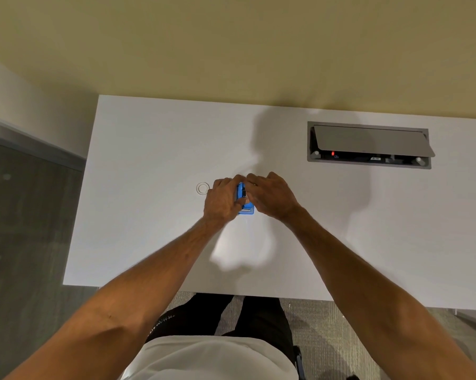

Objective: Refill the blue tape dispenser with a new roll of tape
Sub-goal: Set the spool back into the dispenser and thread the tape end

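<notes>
The blue tape dispenser (245, 207) stands on the white table (149, 229), mostly covered by both hands. My left hand (222, 200) wraps its left side, thumb across the front. My right hand (272, 197) presses in from the right, fingertips at the dispenser's top opening; what they pinch is hidden. A clear ring of tape (202, 188) lies flat on the table just left of my left hand, touching nothing.
A grey cable box (368, 145) with its lid tilted open is sunk into the table at the back right. The table's near edge runs above my legs. A yellowish wall stands behind the table; grey floor lies at the left.
</notes>
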{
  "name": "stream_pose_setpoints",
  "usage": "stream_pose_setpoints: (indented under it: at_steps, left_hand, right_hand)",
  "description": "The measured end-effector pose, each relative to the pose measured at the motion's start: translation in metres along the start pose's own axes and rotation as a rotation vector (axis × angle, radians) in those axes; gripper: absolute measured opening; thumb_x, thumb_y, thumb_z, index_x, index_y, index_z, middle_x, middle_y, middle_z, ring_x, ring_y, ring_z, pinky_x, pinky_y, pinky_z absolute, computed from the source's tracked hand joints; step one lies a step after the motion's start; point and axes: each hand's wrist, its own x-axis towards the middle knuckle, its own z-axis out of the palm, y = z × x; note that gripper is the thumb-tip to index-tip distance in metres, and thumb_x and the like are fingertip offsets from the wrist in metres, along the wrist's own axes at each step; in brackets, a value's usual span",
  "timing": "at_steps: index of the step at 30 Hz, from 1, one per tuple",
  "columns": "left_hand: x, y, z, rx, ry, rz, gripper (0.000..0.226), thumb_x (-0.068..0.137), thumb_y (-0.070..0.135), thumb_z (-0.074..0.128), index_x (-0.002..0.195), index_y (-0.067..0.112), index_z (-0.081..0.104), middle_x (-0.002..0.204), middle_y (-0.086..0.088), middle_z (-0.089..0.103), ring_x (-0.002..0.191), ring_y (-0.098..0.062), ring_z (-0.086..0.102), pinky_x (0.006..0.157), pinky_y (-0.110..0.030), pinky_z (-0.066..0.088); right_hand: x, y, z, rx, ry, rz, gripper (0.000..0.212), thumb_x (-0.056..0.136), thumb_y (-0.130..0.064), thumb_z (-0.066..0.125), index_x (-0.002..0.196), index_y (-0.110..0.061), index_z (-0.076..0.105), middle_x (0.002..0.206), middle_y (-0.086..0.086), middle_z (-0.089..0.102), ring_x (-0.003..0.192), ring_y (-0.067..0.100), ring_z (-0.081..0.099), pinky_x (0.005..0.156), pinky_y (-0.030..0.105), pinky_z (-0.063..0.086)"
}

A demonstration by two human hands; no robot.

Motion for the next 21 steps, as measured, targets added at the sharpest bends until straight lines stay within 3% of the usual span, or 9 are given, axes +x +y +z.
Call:
stream_pose_setpoints:
  at_steps: [6,12,17,21]
  left_hand:
    - [-0.001,0.000,0.001,-0.012,0.011,0.012,0.048,0.097,0.031,0.072,0.140,0.015,0.060,0.125,-0.009,0.073,0.126,-0.032,0.063,0.111,-0.047,0.053]
    - [-0.001,0.000,0.000,-0.012,-0.001,0.018,0.053,0.097,0.034,0.072,0.145,0.015,0.058,0.130,-0.011,0.072,0.129,-0.034,0.061,0.112,-0.048,0.052]
    - [-0.002,0.001,-0.001,0.012,0.001,0.015,0.054,0.100,0.039,0.071,0.147,0.020,0.055,0.132,-0.009,0.071,0.130,-0.032,0.061,0.111,-0.048,0.054]
    - [-0.003,0.004,-0.004,0.028,-0.002,0.022,0.056,0.098,0.036,0.072,0.148,0.020,0.054,0.132,-0.010,0.071,0.129,-0.032,0.062,0.111,-0.047,0.054]
  right_hand:
    - [0.003,-0.002,-0.001,-0.070,0.067,-0.036,0.029,0.077,-0.025,0.093,0.092,-0.009,0.074,0.077,0.005,0.071,0.052,0.016,0.062,0.053,0.030,0.057]
    - [0.005,-0.003,-0.003,-0.126,0.027,0.033,0.031,0.077,-0.033,0.092,0.090,-0.011,0.073,0.075,0.002,0.068,0.042,0.013,0.055,0.047,0.023,0.047]
    - [-0.001,-0.004,-0.005,-0.048,0.096,0.103,0.023,0.078,-0.022,0.091,0.088,-0.011,0.074,0.073,0.002,0.069,0.042,0.014,0.040,0.047,0.021,0.036]
    - [-0.007,-0.005,-0.003,0.116,0.126,0.192,0.019,0.089,-0.021,0.083,0.100,-0.008,0.073,0.083,0.005,0.072,0.049,0.014,0.043,0.052,0.021,0.037]
